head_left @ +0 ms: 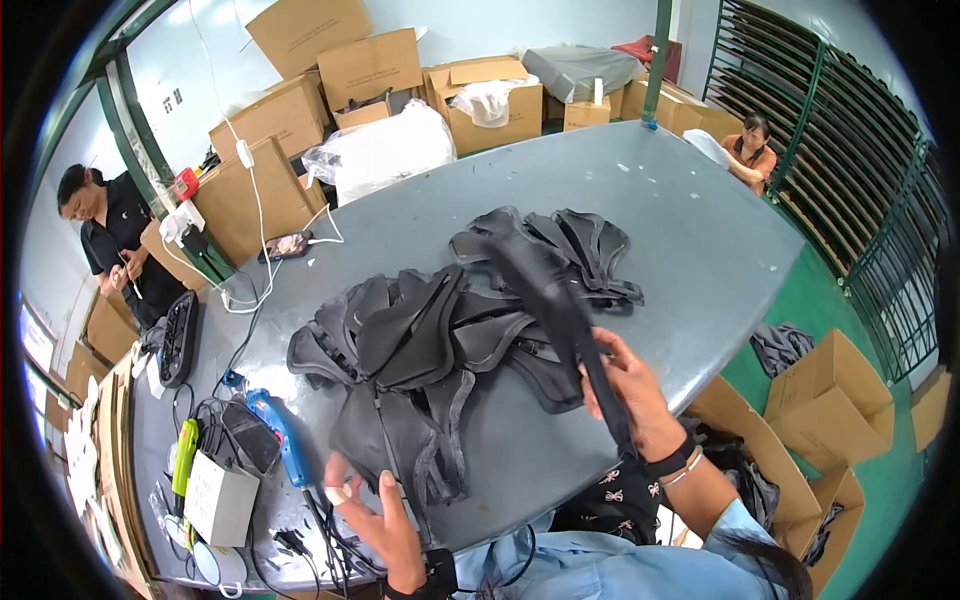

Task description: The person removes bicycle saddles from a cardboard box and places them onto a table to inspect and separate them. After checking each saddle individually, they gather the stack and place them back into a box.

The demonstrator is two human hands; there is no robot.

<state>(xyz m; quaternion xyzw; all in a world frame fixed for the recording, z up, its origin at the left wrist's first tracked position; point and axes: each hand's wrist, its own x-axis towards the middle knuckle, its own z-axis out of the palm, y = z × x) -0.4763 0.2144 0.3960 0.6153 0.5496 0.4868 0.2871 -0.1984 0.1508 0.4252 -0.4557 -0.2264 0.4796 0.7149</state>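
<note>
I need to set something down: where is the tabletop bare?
The smooth grey tabletop is bare between the black padded fabric pieces and its right edge, bar tiny pale scraps; a smaller patch lies between those pieces and the near edge. Front left is crowded: long blue tool, white rectangular box, tangled black cables.

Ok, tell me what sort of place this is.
Probably a workshop or packing room: black fabric-like pieces lie heaped on a broad grey worktable, cardboard boxes are stacked behind it, and tall racks stand at the right.
</note>
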